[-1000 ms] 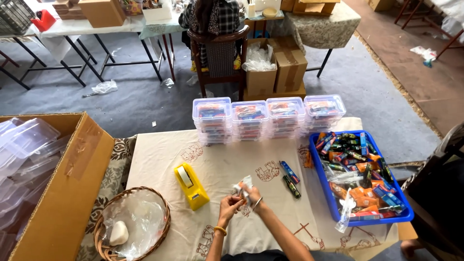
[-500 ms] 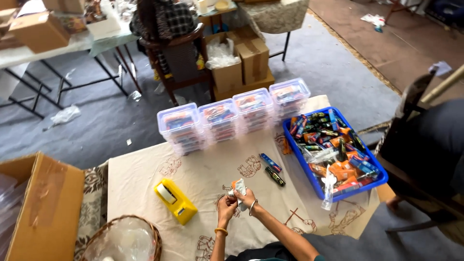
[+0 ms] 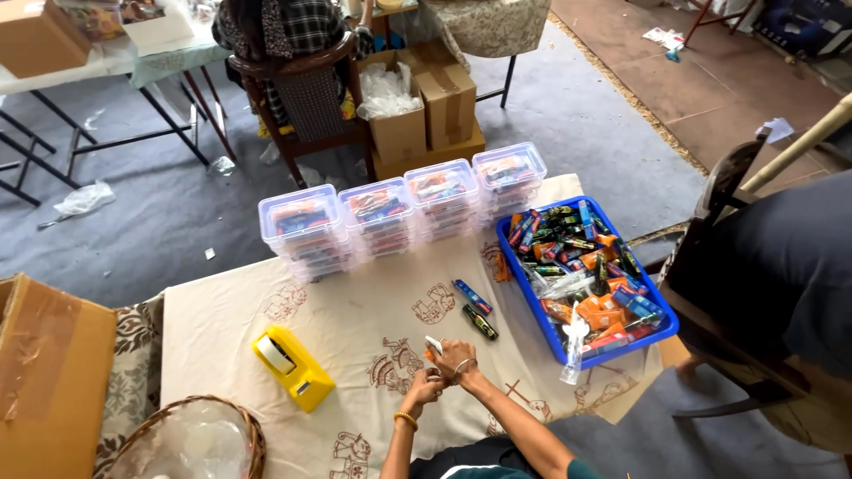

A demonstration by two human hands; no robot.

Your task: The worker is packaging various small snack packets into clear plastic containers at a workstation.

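left hand (image 3: 424, 388) closed on small white-and-orange item (image 3: 432, 348) | right hand (image 3: 456, 358) pinching the same item | item near the table's (image 3: 222, 310) front edge, midway | yellow tape dispenser (image 3: 293, 366) left | blue tray (image 3: 664, 325) right

The small item (image 3: 432, 348) pinched in both hands' fingers (image 3: 448, 362) is mostly covered, too small to identify.

Bare forearms; orange-yellow bangle (image 3: 406, 418) on left wrist, thin silver bangle (image 3: 461, 365) on right — dark teal top (image 3: 497, 461).
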